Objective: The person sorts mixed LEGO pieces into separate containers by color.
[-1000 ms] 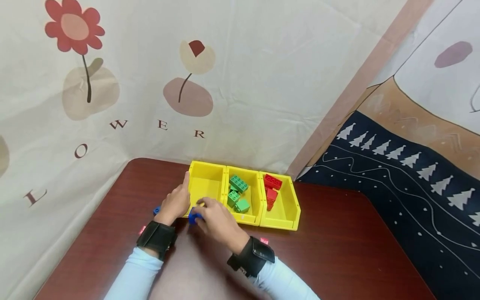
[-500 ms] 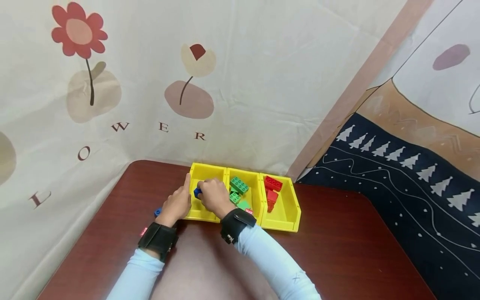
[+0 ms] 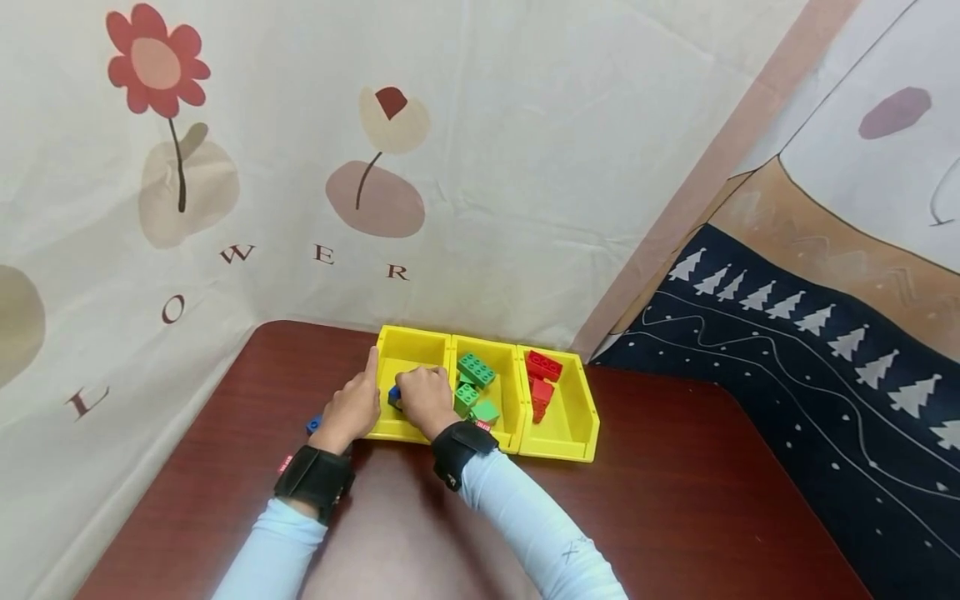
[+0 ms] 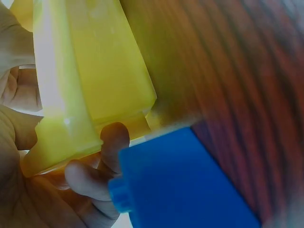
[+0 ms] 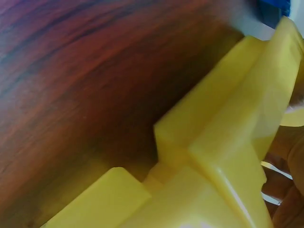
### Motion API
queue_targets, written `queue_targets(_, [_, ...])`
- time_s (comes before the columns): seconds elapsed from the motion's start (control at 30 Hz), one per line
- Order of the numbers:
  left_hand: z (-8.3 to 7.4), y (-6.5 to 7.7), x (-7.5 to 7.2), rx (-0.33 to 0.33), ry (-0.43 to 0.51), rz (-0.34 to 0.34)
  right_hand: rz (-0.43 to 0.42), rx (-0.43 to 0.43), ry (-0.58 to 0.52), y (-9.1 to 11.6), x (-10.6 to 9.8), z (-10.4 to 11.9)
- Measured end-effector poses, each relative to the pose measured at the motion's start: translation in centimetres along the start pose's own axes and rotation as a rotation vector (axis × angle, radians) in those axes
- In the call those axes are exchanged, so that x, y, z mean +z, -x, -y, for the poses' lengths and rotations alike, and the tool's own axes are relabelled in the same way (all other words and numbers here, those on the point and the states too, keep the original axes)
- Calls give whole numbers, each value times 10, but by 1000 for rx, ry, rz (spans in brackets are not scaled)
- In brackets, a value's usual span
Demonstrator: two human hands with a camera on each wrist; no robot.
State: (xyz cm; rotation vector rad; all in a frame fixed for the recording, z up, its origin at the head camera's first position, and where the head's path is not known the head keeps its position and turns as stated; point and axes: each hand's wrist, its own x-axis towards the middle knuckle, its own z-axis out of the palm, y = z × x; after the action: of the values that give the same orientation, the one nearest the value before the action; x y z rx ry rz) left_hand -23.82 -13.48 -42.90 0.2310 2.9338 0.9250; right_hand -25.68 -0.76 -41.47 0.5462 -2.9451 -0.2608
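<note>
Three yellow bins stand joined in a row in the head view. My left hand [image 3: 348,412] grips the side of the left bin [image 3: 397,362], its index finger extended along the wall. In the left wrist view, fingertips curl round the bin's edge. Over the inside of that bin, my right hand [image 3: 423,400] pinches a blue toy brick [image 3: 394,396]; whether the brick touches the floor cannot be told. Another blue brick [image 3: 314,424] lies on the table left of my left hand, its stud showing in the left wrist view.
The middle bin [image 3: 510,417] holds several green bricks [image 3: 477,369]. Red bricks [image 3: 543,364] lie in the right bin [image 3: 573,400]. All stand on a dark brown table [image 3: 675,483], near its back edge, before a printed cloth [image 3: 525,167].
My right hand has carried the blue brick from the left bin's front edge up into that bin, then lowered slightly. The left hand keeps its place on the bin's side.
</note>
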Motion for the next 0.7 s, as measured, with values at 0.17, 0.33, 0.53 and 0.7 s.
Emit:
queue_targets(0.17, [1, -1, -1, -6, -15, 3, -56, -30, -45, 7, -3, -4])
queue_targets(0.33, [1, 0, 3, -5, -12, 15, -228, -42, -242, 29, -11, -30])
queue_targets(0.53, [1, -1, 4, -23, 9, 27, -427, 143, -439, 71, -13, -96])
queue_targets(0.7, [2, -3, 0, -47, 18, 43, -366, 458, -475, 106, -6, -157])
